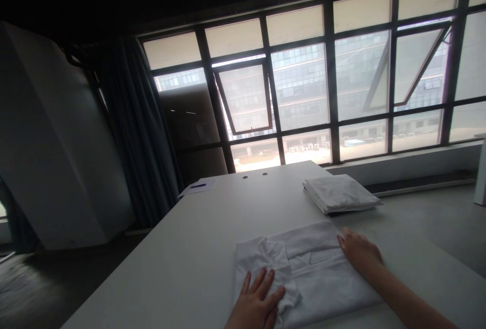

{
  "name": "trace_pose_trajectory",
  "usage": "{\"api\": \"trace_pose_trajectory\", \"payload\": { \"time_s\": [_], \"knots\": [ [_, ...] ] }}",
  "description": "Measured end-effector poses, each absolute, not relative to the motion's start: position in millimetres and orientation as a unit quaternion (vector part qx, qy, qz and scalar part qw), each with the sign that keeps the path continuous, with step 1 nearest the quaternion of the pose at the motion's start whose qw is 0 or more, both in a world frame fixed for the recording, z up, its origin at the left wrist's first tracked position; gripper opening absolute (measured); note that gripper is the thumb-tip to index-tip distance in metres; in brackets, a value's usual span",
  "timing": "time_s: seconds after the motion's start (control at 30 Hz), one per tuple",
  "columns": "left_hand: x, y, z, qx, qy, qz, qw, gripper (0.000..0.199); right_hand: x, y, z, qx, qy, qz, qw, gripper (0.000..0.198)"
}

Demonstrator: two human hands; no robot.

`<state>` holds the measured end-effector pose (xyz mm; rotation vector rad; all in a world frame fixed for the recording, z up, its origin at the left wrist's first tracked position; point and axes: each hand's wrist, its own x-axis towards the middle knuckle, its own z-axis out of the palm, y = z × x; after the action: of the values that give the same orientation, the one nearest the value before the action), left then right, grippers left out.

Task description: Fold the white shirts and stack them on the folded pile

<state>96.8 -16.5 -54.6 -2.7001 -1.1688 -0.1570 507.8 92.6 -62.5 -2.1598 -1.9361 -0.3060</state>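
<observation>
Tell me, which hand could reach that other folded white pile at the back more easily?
Probably the right hand: it rests on the shirt's far right edge, nearest the folded pile. The left hand lies flat nearer the person.

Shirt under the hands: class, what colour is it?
White, plain; the shirt shows best in the head view.

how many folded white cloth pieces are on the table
2. One white garment lies near the table's front edge, with the left hand and right hand flat on it. A folded stack sits farther back to the right; it may hold several pieces.
</observation>
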Motion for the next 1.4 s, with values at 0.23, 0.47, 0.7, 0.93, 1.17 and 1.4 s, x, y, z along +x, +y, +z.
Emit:
{"api": "trace_pose_trajectory", "payload": {
  "time_s": [0.23,0.47,0.7,0.93,1.17,1.4],
  "knots": [
    [100,-20,-45,-0.91,-0.407,-0.035,0.071,0.062,505,91,-55,-0.716,-0.673,-0.104,0.152,0.035],
    [106,-27,-24,-0.901,-0.433,-0.002,-0.012,0.057,501,89,-43,-0.745,-0.647,-0.047,0.155,0.046],
    [103,-30,-19,-0.88,-0.462,0.016,-0.105,0.057,500,89,-54,-0.723,-0.672,-0.075,0.141,0.036],
    [107,-38,-16,-0.833,-0.54,-0.021,-0.119,0.024,488,80,-59,-0.677,-0.706,-0.103,0.181,0.028],
    [128,-33,14,-0.859,-0.482,-0.078,-0.156,0.064,479,73,-57,-0.688,-0.701,-0.109,0.156,0.035],
    [154,-1,-1,-0.82,-0.538,-0.041,-0.19,0.114,483,81,-60,-0.702,-0.691,-0.042,0.167,0.039]
  ]
}}
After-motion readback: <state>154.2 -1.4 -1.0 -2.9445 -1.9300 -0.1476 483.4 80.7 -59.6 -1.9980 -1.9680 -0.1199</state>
